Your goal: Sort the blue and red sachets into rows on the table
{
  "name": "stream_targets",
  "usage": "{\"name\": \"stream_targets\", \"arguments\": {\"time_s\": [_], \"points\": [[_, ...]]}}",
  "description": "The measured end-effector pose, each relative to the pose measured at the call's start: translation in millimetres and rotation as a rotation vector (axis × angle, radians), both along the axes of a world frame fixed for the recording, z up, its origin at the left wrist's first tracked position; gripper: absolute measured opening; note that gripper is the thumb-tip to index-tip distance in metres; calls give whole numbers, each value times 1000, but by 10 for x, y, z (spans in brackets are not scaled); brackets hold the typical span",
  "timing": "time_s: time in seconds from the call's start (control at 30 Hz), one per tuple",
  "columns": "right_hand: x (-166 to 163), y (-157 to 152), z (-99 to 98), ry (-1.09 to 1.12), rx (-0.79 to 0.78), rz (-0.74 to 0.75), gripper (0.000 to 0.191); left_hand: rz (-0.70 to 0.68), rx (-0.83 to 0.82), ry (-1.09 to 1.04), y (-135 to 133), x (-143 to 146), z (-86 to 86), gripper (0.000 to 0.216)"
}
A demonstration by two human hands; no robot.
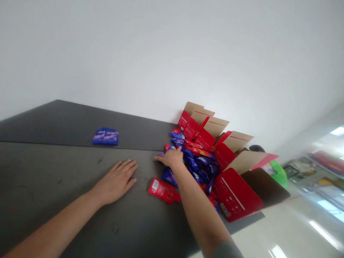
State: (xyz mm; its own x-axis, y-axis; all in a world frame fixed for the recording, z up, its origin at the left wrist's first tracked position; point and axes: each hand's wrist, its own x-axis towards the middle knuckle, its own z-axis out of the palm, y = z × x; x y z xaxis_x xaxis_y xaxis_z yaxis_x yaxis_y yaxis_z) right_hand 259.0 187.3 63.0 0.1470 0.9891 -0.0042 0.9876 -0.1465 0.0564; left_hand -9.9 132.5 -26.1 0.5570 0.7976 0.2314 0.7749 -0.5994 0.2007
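My left hand [118, 181] lies flat on the dark table, palm down with its fingers stretched out and nothing in it. At the near edge of a pile of blue and red packets [202, 165], my right hand [172, 157] has its fingers closed on a blue-purple packet [160, 155], which its fingers partly cover. Just below that hand are another blue packet [168, 177] and a red packet [163, 190] with a white barcode label. Further left, a few overlapping blue-purple packets [106, 136] lie by themselves, beyond my left hand.
Several red cardboard boxes [238, 193] with raised brown flaps stand in a row along the right side, behind the pile. A seam crosses the dark table [67, 168]. A white wall [134, 64] rises behind it. Something bright green [278, 173] shows beyond the boxes.
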Motion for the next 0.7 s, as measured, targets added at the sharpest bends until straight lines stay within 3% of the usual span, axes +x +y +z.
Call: {"name": "stream_targets", "arguments": {"time_s": [0.1,0.27,0.33,0.5,0.7], "points": [[47,18,-12,6,2,74,94,-3,2,-3,-2,2,4,63],[-17,-139,-152,-23,101,273,37,-4,6,-23,-7,0,-2,63],[-36,-172,-177,18,83,302,30,-4,4,-39,-9,0,-4,63],[181,149,11,40,147,252,38,1,-3,-42,-16,6,17,62],[495,740,227,-18,-220,202,82,-3,-1,-23,-22,6,37,62]]}}
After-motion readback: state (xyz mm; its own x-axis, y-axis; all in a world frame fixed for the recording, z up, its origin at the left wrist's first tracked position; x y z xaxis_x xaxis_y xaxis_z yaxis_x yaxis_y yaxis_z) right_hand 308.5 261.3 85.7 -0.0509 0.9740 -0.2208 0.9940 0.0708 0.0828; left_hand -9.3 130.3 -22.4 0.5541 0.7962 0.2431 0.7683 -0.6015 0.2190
